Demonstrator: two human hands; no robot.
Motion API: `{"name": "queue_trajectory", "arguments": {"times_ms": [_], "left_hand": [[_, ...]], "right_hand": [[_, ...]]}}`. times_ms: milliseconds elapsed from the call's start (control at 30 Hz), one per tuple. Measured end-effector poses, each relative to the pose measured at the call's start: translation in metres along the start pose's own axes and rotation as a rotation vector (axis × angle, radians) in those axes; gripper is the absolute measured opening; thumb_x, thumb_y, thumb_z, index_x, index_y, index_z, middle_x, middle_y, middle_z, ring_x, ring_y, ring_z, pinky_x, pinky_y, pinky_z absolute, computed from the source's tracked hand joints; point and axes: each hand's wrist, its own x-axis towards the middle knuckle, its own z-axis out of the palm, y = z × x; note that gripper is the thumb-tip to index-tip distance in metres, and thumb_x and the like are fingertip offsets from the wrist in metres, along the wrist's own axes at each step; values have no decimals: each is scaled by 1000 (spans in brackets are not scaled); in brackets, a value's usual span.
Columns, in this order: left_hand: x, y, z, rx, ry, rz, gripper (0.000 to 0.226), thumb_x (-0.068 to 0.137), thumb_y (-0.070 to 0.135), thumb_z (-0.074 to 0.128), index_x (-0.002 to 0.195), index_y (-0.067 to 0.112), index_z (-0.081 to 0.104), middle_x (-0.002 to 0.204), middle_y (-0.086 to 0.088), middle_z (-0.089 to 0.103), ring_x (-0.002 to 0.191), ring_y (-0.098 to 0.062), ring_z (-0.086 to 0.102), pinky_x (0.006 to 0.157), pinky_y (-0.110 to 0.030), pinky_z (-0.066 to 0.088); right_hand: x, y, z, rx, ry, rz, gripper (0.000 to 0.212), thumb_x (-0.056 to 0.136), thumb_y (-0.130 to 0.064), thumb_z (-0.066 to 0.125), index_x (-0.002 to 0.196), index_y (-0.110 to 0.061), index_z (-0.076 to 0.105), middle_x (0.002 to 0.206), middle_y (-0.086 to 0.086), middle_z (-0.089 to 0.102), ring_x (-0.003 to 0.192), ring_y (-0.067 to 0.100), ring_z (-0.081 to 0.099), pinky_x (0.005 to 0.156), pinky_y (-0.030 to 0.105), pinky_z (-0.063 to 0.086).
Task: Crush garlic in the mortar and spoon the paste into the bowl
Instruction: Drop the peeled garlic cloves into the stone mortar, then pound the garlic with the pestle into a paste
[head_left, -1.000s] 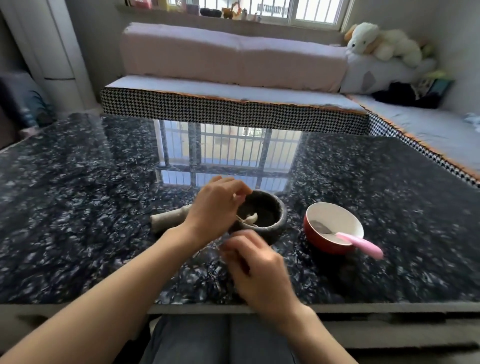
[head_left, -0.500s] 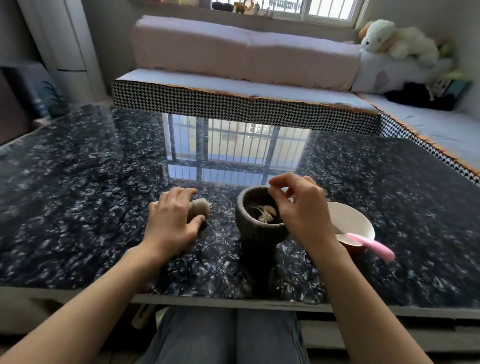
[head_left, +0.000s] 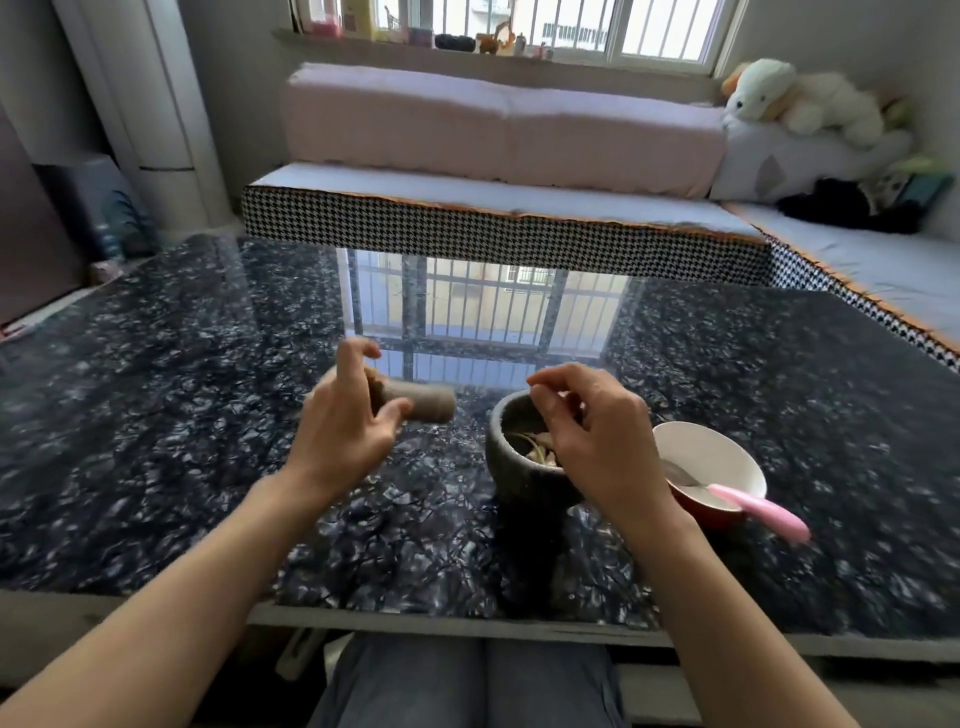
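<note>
Now lifting pestle (head_left: 415, 406) off bench (head_left: 156, 441), left grip (head_left: 343, 431) curling round it; right grip (head_left: 597, 441) hovering, loosely curled and empty, over mortar (head_left: 511, 457) near front edge, garlic (head_left: 537, 451) uncrushed inside. Crushing likely starting.

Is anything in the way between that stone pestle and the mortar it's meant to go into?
Partly: the right hand hovers over the mortar's right rim. The left hand holds the pestle off to the left, with only bare table between them.

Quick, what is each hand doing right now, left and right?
Left hand: grips the pestle, lifted off the table.
Right hand: fingers curled over the mortar; holding anything cannot be told.
</note>
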Motion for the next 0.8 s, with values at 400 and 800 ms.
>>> {"name": "queue_trajectory", "arguments": {"times_ms": [400,800], "left_hand": [[34,109,22,-275,-69,145,63,74,33,74,119,13,34,82,-3,67,71,-17,65,70,-35,52],[-1,61,69,-322,-514,-50,130,43,52,81,143,32,1,128,0,46,121,-16,45,105,-35,36]], "right_hand": [[29,1,-24,185,-115,1,48,72,-2,68,117,-15,56,97,-4,64,89,11,61,79,20,49],[26,23,-10,298,-245,260,33,79,-7,61,109,-21,55,105,-1,60,94,13,60,84,38,51]]}}
